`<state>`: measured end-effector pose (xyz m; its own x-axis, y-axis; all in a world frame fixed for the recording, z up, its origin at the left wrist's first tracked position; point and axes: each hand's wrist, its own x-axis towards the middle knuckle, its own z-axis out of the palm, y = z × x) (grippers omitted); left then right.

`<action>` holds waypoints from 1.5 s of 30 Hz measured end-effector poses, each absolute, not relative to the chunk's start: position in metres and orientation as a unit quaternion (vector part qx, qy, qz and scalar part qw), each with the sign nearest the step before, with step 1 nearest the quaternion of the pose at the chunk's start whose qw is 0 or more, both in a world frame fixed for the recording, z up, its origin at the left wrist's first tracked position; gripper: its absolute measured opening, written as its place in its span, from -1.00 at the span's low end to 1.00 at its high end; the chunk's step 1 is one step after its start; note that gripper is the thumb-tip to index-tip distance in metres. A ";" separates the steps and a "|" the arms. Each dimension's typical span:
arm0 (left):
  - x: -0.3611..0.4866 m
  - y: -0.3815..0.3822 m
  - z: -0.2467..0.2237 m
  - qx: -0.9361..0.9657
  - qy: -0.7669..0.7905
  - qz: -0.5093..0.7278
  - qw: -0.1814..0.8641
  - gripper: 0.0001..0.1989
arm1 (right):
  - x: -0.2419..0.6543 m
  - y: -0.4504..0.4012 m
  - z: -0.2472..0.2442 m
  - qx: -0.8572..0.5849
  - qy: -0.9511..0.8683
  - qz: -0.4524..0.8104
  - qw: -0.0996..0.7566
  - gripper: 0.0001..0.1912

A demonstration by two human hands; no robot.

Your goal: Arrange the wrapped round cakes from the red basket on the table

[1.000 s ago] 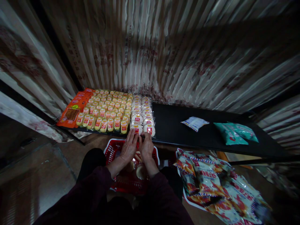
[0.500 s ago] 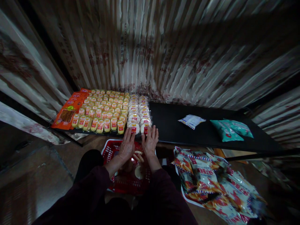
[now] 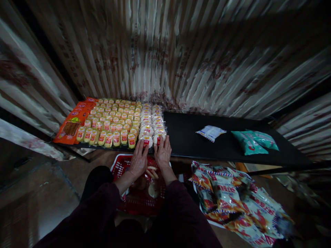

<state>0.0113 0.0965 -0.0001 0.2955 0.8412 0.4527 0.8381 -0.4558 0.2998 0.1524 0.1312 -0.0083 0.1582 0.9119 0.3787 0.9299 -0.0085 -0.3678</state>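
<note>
Two columns of round white wrapped cakes (image 3: 146, 130) run front to back on the black shelf (image 3: 186, 137). My left hand (image 3: 139, 161) rests its outstretched fingertips on the front cake of the left column. Beside it, my right hand (image 3: 163, 154) touches the front cake of the right column (image 3: 158, 131), its fingers straight and slightly spread. Neither hand is wrapped round anything. Left of the white cakes stand several rows of small yellow wrapped cakes (image 3: 116, 137). Under my forearms is a red basket (image 3: 121, 165) with a few pale round pieces in it.
Orange snack packs (image 3: 69, 127) lie at the shelf's left end. Farther right are a white-and-blue packet (image 3: 211, 132) and two teal packets (image 3: 250, 143). Below the shelf, a basket heaped with snack bags (image 3: 224, 193) stands at my right. Striped curtain cloth (image 3: 155, 51) hangs behind.
Both hands stay at the front of the white cake columns, with only a slight shift. The view has moved a little; the packets and baskets look unchanged.
</note>
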 end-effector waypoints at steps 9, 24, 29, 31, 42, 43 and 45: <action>0.014 0.099 -0.010 0.793 0.549 0.262 0.030 -0.41 | 0.151 0.133 -0.009 -0.701 -0.654 -0.041 0.280 -0.45; 0.010 0.088 -0.015 0.815 0.523 0.249 0.001 -0.40 | 0.149 0.126 -0.015 -0.697 -0.648 -0.042 0.304 -0.47; 0.013 0.088 -0.018 0.812 0.527 0.250 -0.023 -0.42 | 0.151 0.126 -0.017 -0.686 -0.655 -0.052 0.313 -0.48; 0.015 0.089 -0.018 0.807 0.535 0.250 -0.030 -0.42 | 0.151 0.126 -0.016 -0.684 -0.659 -0.054 0.309 -0.49; 0.013 0.088 -0.019 0.815 0.523 0.247 -0.043 -0.40 | 0.153 0.123 -0.018 -0.674 -0.669 -0.060 0.307 -0.49; 0.013 0.087 -0.020 0.816 0.520 0.247 -0.044 -0.39 | 0.153 0.122 -0.018 -0.674 -0.670 -0.057 0.307 -0.49; 0.013 0.086 -0.022 0.820 0.515 0.245 -0.044 -0.37 | 0.152 0.121 -0.017 -0.672 -0.671 -0.047 0.308 -0.49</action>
<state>0.0128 0.0862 -0.0216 0.3481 0.8238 0.4474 0.8665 -0.4649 0.1817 0.1523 0.1212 -0.0174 0.0939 0.8740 0.4767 0.9321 0.0911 -0.3507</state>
